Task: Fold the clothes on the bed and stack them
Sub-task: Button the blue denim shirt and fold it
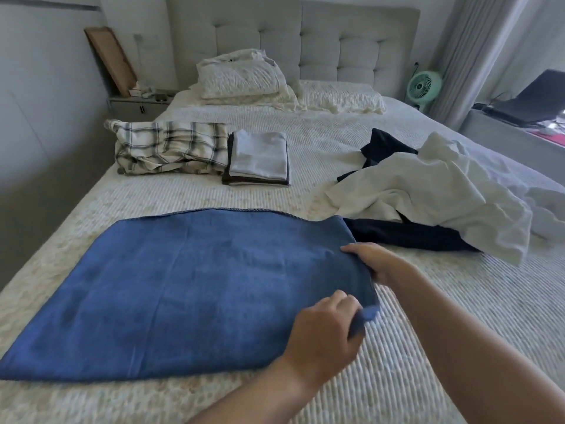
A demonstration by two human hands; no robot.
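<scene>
Head view, bed (397,347) from its foot. I have a blue towel (195,289) spread flat on the near half of the bed, already doubled by the look of its stitched far edge. My left hand (324,335) pinches the near right corner, the cloth bunched between curled fingers (345,301); my right hand (376,261) grips the right edge a little further up, thumb on top and the other fingers tucked under the cloth (only partly visible). Both holds lie on the towel's right side, the two hands near each other, the rest of the cloth lying free to the left.

I judge the towel soft, limp and light: it will sag between holds and keep no shape, so corners and edges are the places to take it, with the fold drawn across to the left.

Beyond, a folded stack (258,157) sits just beside a plaid garment (168,146); unfolded white cloth (428,191) and dark clothes (406,234) lie heaped to the right, touching the towel's far right corner.
</scene>
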